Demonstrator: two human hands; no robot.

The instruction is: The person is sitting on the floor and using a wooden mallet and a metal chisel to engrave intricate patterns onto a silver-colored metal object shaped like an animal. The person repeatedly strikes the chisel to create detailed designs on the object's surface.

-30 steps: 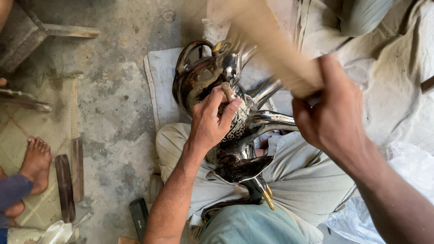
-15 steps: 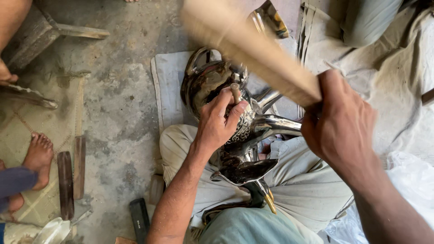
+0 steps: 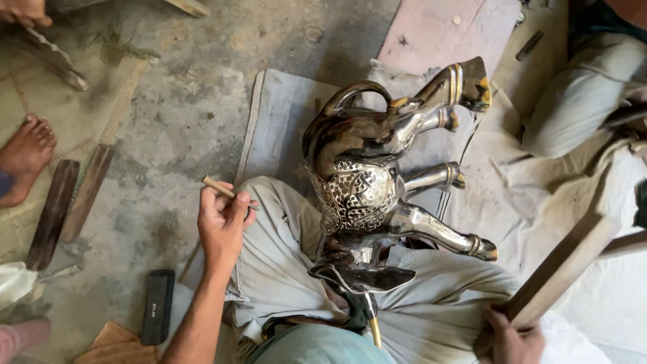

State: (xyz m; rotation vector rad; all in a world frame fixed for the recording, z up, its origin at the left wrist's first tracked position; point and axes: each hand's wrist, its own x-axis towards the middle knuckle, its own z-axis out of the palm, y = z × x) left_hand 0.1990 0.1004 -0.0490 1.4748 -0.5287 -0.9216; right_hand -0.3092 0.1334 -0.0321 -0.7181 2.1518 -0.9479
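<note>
Metal elephant figure [image 3: 377,195] lies on its side across the person's lap, legs pointing away from the left hand, so the patterned flank faces up. Right hand [image 3: 505,337], just below its front leg, is closed round a wooden mallet handle [image 3: 566,269]. Left hand [image 3: 222,219], well left of the elephant, pinches a small punch [image 3: 219,187]. Cloth [image 3: 283,128] sits under the elephant on the floor [image 3: 175,101].

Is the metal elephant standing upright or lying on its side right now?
On its side. The metal elephant lies across the person's lap, all four legs pointing sideways to the right, none planted on the grey cloth beneath it.
</note>
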